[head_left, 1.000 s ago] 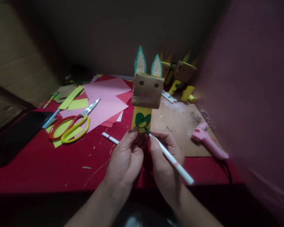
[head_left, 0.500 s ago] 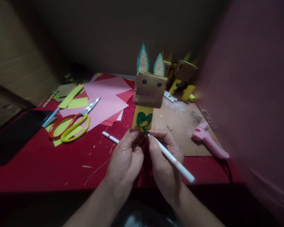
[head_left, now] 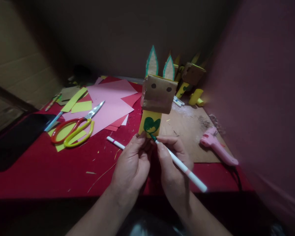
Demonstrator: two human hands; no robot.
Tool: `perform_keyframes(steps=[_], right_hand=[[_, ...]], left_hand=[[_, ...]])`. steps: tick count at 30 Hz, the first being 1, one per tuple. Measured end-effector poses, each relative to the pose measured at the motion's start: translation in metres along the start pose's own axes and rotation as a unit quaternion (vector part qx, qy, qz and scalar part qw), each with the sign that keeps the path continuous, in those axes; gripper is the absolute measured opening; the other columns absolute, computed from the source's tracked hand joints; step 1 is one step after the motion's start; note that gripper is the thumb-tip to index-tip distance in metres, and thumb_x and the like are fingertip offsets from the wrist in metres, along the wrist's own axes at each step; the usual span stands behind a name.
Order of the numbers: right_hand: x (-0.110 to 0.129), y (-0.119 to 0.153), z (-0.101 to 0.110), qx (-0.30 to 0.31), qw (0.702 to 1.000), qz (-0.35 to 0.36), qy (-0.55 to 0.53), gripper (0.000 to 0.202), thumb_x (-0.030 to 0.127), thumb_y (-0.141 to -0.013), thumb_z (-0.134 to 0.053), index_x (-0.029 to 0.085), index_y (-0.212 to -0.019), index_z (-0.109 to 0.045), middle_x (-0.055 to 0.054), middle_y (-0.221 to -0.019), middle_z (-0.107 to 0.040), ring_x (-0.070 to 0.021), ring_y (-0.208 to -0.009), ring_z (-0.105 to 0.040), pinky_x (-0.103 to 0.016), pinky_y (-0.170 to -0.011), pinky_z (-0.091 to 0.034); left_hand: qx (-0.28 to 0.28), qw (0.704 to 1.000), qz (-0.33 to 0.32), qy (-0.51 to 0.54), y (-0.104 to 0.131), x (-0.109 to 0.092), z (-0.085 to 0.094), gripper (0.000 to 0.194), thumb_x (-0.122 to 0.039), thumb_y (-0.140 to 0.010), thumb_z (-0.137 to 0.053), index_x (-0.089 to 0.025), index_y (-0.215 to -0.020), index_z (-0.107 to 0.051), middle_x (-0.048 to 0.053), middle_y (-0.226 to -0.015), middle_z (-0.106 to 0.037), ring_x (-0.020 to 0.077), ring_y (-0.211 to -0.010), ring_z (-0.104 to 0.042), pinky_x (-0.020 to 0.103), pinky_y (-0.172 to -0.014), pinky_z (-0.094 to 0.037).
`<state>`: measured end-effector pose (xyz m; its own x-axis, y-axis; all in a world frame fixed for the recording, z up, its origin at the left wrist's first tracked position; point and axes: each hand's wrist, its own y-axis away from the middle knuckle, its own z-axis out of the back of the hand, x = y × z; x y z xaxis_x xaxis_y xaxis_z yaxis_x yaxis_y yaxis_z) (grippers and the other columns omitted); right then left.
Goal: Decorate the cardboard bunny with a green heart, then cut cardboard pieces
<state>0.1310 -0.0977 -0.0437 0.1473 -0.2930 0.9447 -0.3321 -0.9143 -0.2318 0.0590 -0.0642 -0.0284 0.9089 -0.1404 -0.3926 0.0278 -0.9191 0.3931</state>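
Note:
A cardboard figure point(head_left: 158, 95) stands upright, with two dark eye dots and two pointed ears edged in teal. Its yellow body carries a dark green heart point(head_left: 151, 125) with a small unfilled patch low down. Around the bottom of that body my left hand point(head_left: 131, 160) is closed, thumb in front. My right hand point(head_left: 174, 164) grips a white marker point(head_left: 186, 171), its green tip touching the body at the lower part of the heart. Beside my left hand lies a white marker cap end or second pen point(head_left: 115, 143), partly hidden by the hand.
Red-and-yellow-handled scissors point(head_left: 80, 127) lie on pink and yellow paper point(head_left: 108, 98) at the left, near a black flat object point(head_left: 17, 141). A pink glue gun point(head_left: 217, 146) rests on a board point(head_left: 186, 131) at the right. Similar figures point(head_left: 193, 73) stand behind.
The figure, both hands and the marker have shifted slightly to the right. The green fill in the heart looks a little larger.

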Motion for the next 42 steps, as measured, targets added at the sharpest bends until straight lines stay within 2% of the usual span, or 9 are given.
perform_keyframes(steps=[3,9,13,23,29,39,42], right_hand=[[0.001,0.000,-0.003,-0.006,1.000,0.018,0.016,0.006,0.023,-0.084,-0.062,0.023,-0.088,-0.067,0.003,-0.077,-0.067,-0.0103,-0.069,-0.064,-0.021,-0.063,-0.054],[-0.004,0.001,-0.001,0.018,0.994,0.080,0.067,0.010,0.020,-0.086,-0.060,0.022,-0.094,-0.065,-0.001,-0.089,-0.068,-0.0149,-0.081,-0.068,-0.029,-0.073,-0.057],[-0.005,0.001,0.000,0.030,0.991,0.099,0.082,0.011,0.019,-0.088,-0.059,0.022,-0.097,-0.065,-0.003,-0.092,-0.068,-0.0169,-0.085,-0.069,-0.031,-0.074,-0.056],[-0.007,0.001,0.000,0.024,0.989,0.101,0.106,0.009,0.021,-0.088,-0.060,0.023,-0.096,-0.065,-0.001,-0.087,-0.067,-0.0147,-0.076,-0.067,-0.030,-0.069,-0.056],[-0.008,0.000,-0.003,0.011,0.988,0.096,0.119,0.010,0.022,-0.088,-0.059,0.024,-0.096,-0.065,-0.001,-0.090,-0.069,-0.0154,-0.080,-0.067,-0.031,-0.073,-0.056],[0.000,-0.001,-0.004,-0.006,0.988,0.080,0.134,0.009,0.023,-0.085,-0.059,0.021,-0.091,-0.066,-0.002,-0.085,-0.070,-0.0156,-0.076,-0.068,-0.030,-0.069,-0.057],[0.001,-0.001,-0.004,-0.007,0.988,0.077,0.137,0.009,0.023,-0.085,-0.058,0.021,-0.090,-0.065,-0.002,-0.084,-0.070,-0.0156,-0.076,-0.068,-0.030,-0.069,-0.057]], left_hand=[[0.011,1.000,0.006,-0.005,0.001,0.000,0.001,0.029,0.002,-0.092,-0.047,-0.010,-0.081,-0.071,0.005,-0.073,-0.074,0.0097,-0.071,-0.070,0.022,-0.084,-0.057],[0.049,0.999,0.001,-0.022,0.000,0.002,0.009,0.016,-0.006,-0.091,-0.055,-0.009,-0.091,-0.072,0.005,-0.078,-0.072,0.0114,-0.076,-0.070,0.025,-0.089,-0.056],[0.052,0.998,0.002,-0.032,0.000,0.002,0.011,0.015,-0.007,-0.091,-0.057,-0.009,-0.088,-0.071,0.005,-0.076,-0.071,0.0139,-0.082,-0.070,0.027,-0.090,-0.056],[0.075,0.996,-0.006,-0.040,0.003,0.003,0.012,0.010,-0.012,-0.089,-0.062,-0.011,-0.086,-0.072,0.004,-0.076,-0.072,0.0155,-0.085,-0.071,0.027,-0.089,-0.056],[0.083,0.995,-0.012,-0.044,0.003,0.005,0.012,0.008,-0.013,-0.087,-0.064,-0.011,-0.086,-0.072,0.003,-0.075,-0.072,0.0155,-0.084,-0.071,0.027,-0.089,-0.056],[0.079,0.996,-0.014,-0.028,0.001,0.004,0.013,0.013,-0.010,-0.089,-0.061,-0.011,-0.084,-0.072,0.003,-0.077,-0.074,0.0102,-0.076,-0.069,0.024,-0.091,-0.054],[0.072,0.997,-0.009,-0.026,0.000,0.004,0.012,0.013,-0.009,-0.090,-0.060,-0.011,-0.086,-0.072,0.003,-0.078,-0.074,0.0115,-0.079,-0.070,0.025,-0.091,-0.054]])
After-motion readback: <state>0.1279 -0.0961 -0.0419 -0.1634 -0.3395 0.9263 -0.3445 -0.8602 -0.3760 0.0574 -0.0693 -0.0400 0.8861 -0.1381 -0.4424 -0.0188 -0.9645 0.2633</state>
